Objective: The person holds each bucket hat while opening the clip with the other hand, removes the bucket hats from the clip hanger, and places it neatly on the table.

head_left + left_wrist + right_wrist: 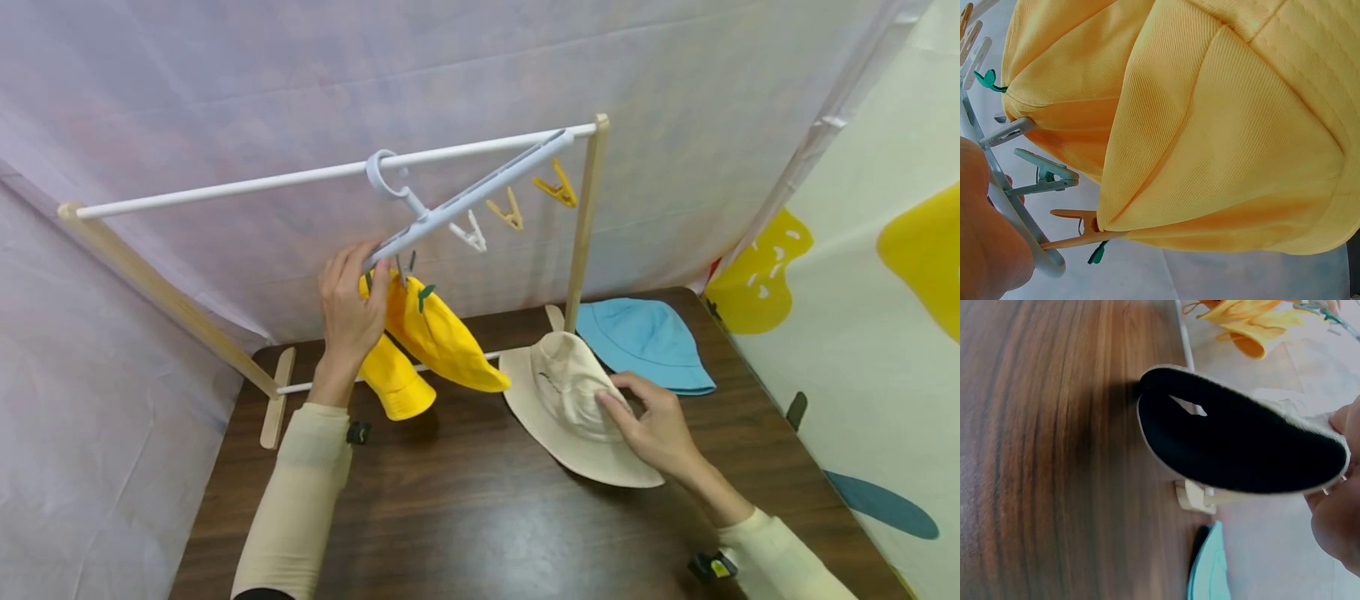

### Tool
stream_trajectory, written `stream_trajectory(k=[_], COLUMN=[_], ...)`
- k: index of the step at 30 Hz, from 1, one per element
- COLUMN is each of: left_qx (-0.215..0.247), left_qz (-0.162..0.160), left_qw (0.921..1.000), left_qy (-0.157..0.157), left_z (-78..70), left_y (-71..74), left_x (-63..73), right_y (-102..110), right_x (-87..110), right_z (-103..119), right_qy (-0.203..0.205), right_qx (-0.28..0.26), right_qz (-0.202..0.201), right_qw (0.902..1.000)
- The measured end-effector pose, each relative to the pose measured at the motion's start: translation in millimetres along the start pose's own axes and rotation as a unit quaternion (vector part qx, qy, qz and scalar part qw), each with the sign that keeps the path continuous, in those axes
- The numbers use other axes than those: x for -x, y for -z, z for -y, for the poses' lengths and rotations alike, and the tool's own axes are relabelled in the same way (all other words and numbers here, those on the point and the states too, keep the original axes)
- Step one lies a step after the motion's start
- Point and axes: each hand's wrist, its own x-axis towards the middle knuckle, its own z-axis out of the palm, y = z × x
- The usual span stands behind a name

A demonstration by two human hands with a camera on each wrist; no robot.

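My left hand [352, 304] grips the low left end of a pale blue clip hanger [480, 193], whose hook loops over the rack's white rail. Two yellow bucket hats hang by their crowns: one [457, 342] from a grey peg [1009, 132], the other [397, 385] from an orange peg [1079, 231]. Between these, a teal peg [1047, 172] holds nothing. White [470, 232], tan [506, 210] and yellow [557, 185] pegs dangle bare toward the raised end. My right hand [656, 425] pinches a beige bucket hat [562, 400] by its crown; the right wrist view shows its dark underside [1241, 440].
A light blue bucket hat [645, 342] lies on the dark wooden table [487, 517] at the back right. The rack's wooden posts stand left [172, 300] and right [587, 225], with a low white crossbar behind the hats. Fabric hangs behind and at both sides.
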Motion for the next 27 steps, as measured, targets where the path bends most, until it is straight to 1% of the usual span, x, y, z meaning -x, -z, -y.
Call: stream_trajectory(k=[3, 7, 11, 15, 23, 27], left_qx=[-0.001, -0.001, -0.001, -0.001, -0.003, -0.001], left_qz=[0.001, 0.001, 0.002, 0.005, 0.006, 0.002], left_qw=[1.0, 1.0, 1.0, 1.0, 1.0, 1.0], left_qy=[-0.001, -0.001, -0.002, -0.002, 0.001, 0.002], left_z=[-0.2, -1.2, -2.1, -2.5, -1.8, -2.3], left_y=[0.0, 0.2, 0.4, 0.9, 0.9, 0.6], left_x=[-0.6, -0.9, -1.6, -2.1, -1.3, -0.9], right_y=[1.6, 4.7, 7.5, 9.7, 13.3, 13.4], right_x=[2.5, 5.4, 7.7, 10.4, 13.0, 13.7], right_z=[-4.8, -10.8, -16.9, -22.7, -35.6, -42.2], right_qy=[-0.033, -0.081, -0.126, -0.173, -0.231, -0.245], right_qx=[0.008, 0.027, 0.042, 0.037, 0.036, 0.042], right_qz=[-0.007, 0.002, 0.019, 0.036, 0.066, 0.076], right_qw=[0.9994, 0.9964, 0.991, 0.9836, 0.9699, 0.9656])
